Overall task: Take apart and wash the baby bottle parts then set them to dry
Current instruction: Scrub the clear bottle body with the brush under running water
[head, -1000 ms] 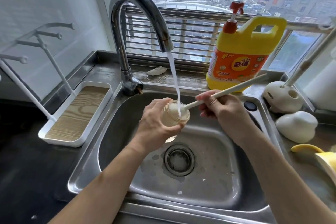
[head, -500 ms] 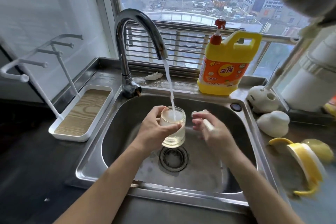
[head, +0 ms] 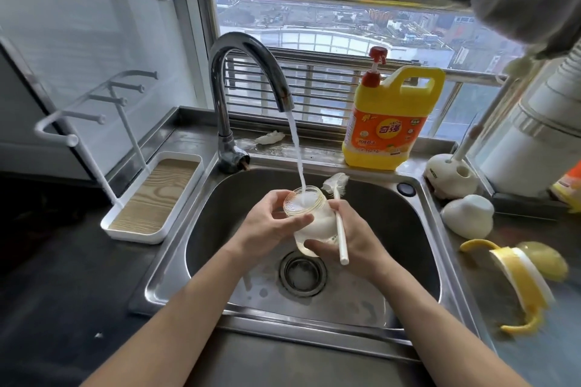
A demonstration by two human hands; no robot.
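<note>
At the centre of the frame, over the stainless steel sink [head: 418,264], both hands hold a clear glass baby bottle body [head: 309,220] upright, slightly tilted, under the running stream from the curved chrome tap [head: 248,69]. The left hand [head: 267,226] wraps around the bottle's upper part, thumb across its front. The right hand [head: 355,236] cups its lower side and base, and also holds a white long-handled bottle brush [head: 338,214] against the bottle's side, bristles up. The bottle is full of foamy water. At left on the surface stands a white drying rack with a wood-grain tray [head: 151,198]. At upper right sits a yellow detergent jug with a red pump [head: 390,122]; at lower right lies a yellow bottle collar with handles [head: 518,280].
</note>
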